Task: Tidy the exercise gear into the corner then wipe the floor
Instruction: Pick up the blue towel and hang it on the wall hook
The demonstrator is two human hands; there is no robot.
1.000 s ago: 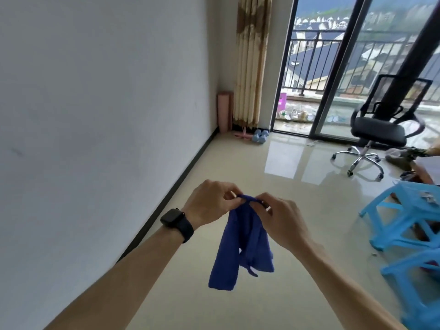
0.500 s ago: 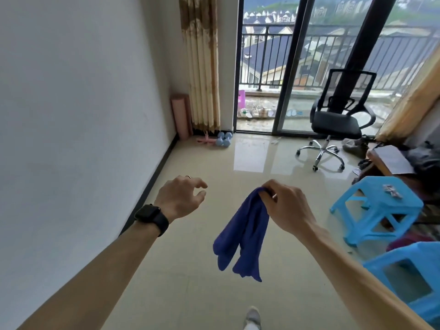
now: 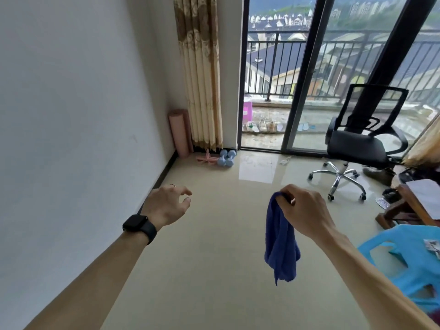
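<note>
Head view: glossy floor (image 3: 214, 234) beneath cloth (image 3: 282, 246); dumbbells (image 3: 226, 158) near seemingly rolled mat (image 3: 179, 132).

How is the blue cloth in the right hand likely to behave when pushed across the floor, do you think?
The blue cloth looks floppy: it hangs in limp folds from the right hand, which pinches its top. It is probably light, since a fingertip pinch carries it. Pushed over the glossy floor, it would likely bunch unless pressed flat.

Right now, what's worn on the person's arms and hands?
Both forearms are bare, no sleeves showing. The left hand wears a thin ring, its wrist a black smartwatch with a square face. The right hand and wrist wear nothing visible.
</note>
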